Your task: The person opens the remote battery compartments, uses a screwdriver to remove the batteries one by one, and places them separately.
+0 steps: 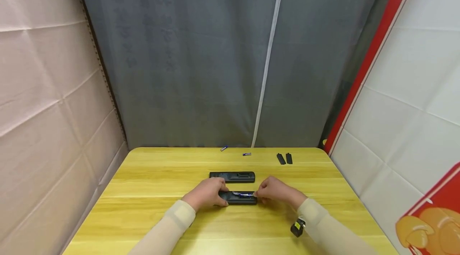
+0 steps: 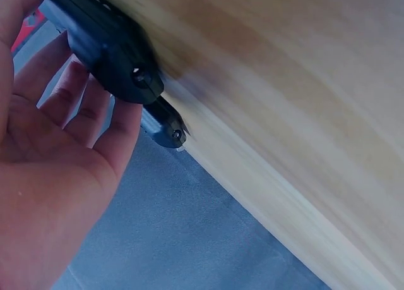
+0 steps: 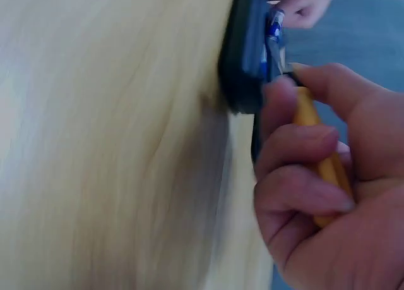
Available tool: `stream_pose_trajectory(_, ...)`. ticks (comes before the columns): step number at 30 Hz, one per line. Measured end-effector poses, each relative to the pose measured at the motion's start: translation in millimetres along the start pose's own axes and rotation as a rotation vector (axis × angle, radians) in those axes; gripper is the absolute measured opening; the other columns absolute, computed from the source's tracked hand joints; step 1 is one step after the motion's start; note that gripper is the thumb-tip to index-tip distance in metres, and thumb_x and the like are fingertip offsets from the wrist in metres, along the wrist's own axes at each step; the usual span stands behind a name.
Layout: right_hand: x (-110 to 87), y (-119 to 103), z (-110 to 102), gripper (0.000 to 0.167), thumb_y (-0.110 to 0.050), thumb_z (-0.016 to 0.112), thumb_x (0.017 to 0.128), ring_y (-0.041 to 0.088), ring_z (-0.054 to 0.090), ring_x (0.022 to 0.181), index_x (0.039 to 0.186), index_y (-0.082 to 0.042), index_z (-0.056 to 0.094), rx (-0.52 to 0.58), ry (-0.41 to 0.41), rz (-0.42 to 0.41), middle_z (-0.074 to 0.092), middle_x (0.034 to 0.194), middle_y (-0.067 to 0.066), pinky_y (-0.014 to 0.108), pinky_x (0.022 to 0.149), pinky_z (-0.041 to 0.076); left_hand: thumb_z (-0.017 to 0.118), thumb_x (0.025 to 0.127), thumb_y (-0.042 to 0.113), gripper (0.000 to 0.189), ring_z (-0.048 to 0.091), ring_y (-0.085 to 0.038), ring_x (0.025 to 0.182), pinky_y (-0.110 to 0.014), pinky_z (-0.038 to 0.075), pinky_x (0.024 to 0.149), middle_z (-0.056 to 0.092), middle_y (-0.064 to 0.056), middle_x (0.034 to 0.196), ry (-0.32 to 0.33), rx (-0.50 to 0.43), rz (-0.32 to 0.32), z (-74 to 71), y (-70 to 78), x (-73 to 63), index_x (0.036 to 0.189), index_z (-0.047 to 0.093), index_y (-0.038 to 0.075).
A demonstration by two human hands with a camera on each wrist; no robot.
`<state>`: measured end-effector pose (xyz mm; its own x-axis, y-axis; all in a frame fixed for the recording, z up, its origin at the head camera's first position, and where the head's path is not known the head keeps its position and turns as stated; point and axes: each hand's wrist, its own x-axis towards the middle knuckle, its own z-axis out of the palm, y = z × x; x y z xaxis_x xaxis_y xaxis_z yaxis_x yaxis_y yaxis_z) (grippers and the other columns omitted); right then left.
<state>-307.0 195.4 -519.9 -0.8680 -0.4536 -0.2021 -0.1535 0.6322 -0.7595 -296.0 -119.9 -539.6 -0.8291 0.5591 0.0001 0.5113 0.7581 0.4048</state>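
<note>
A black remote control (image 1: pixel 230 201) lies back up near the front of the table, its battery bay uncovered. Blue-and-white batteries (image 1: pixel 244 194) show in that bay. My left hand (image 1: pixel 205 194) grips the remote's left end between thumb and fingers. At the other end, my right hand (image 1: pixel 278 191) pinches a slim yellow-handled tool (image 3: pixel 308 113), several fingers curled round it. The tool's thin grey tip reaches into the bay beside a battery (image 3: pixel 276 24); its exact kind I cannot tell. Just behind lies a second black remote control (image 1: pixel 224 176), its bay uncovered too.
Two loose batteries, one at the back edge (image 1: pixel 224 148) and one to its right (image 1: pixel 246 154), lie on the wooden table (image 1: pixel 154 175). Two black battery covers (image 1: pixel 281 159) sit side by side at the back right. A grey curtain (image 1: pixel 197 67) hangs behind the table.
</note>
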Motion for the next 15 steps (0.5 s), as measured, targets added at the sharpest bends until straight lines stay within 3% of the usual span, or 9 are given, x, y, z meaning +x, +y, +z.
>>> stream_pose_trajectory(6,0.4,3.0,-5.2,0.035,-0.031,0.082,0.101,0.01,0.042,0.051,0.085,0.0,0.08,0.082,0.093,0.037,0.075,0.075,0.013,0.026,0.049,0.035,0.095,0.089,0.04,0.048,0.055,-0.006,0.086,-0.029,0.051,0.079,0.061,0.014,0.103,0.002,-0.009,0.004,0.2,1.5,0.1,0.129,0.084,0.016)
stream_pose_trajectory(15,-3.9,2.0,-5.6,0.032,-0.031,0.081,0.102,0.009,0.042,0.052,0.083,-0.005,0.08,0.05,0.075,0.049,0.073,0.072,0.005,0.025,0.051,0.035,0.094,0.09,0.04,0.046,0.055,-0.007,0.088,-0.029,0.051,0.079,0.06,0.013,0.103,-0.005,-0.018,-0.002,-2.1,0.3,1.5,0.13,0.084,0.02)
